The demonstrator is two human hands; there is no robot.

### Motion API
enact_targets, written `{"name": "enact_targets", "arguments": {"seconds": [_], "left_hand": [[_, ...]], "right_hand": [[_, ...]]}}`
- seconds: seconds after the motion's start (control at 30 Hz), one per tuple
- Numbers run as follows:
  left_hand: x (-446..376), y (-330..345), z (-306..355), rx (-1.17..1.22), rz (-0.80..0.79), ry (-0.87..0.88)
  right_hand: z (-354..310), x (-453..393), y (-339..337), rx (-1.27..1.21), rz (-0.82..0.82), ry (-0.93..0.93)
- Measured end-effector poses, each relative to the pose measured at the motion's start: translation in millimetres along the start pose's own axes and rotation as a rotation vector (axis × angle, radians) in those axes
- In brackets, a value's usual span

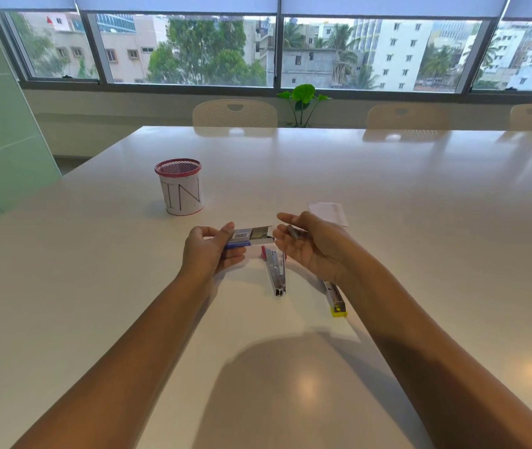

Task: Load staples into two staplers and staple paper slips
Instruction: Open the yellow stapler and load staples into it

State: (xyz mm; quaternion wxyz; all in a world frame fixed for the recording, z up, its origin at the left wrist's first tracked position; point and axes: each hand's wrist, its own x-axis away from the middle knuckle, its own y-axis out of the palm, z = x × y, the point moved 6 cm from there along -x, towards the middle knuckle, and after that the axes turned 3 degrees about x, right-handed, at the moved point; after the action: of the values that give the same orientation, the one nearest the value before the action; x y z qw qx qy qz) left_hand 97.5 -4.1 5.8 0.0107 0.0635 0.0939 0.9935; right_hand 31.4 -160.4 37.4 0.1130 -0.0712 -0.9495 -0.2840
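My left hand [211, 251] grips a blue staple box [251, 237] with its inner tray slid out to the right, staples showing inside. My right hand [310, 246] is palm up beside the tray and holds a grey strip of staples [293, 231] between thumb and fingers. Below the box a pink stapler [276, 270] lies opened on the white table [387, 205], metal channel facing up. A yellow stapler [335, 298] lies to its right, partly hidden under my right wrist. White paper slips [331, 211] rest behind my right hand.
A red-rimmed mesh pen cup [182, 186] with a paper label marked "IN" stands at the left behind my hands. Cream chairs [234, 113] line the table's far edge, with a green plant [303, 98] by the window.
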Motion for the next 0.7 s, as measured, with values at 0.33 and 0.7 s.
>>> {"name": "enact_targets", "arguments": {"seconds": [0.33, 0.7], "left_hand": [[2, 3, 3, 0.011, -0.027, 0.009], [3, 3, 7, -0.079, -0.002, 0.064]], "right_hand": [[13, -5, -1, 0.147, 0.045, 0.012], [8, -7, -4, 0.325, 0.07, -0.107]]}}
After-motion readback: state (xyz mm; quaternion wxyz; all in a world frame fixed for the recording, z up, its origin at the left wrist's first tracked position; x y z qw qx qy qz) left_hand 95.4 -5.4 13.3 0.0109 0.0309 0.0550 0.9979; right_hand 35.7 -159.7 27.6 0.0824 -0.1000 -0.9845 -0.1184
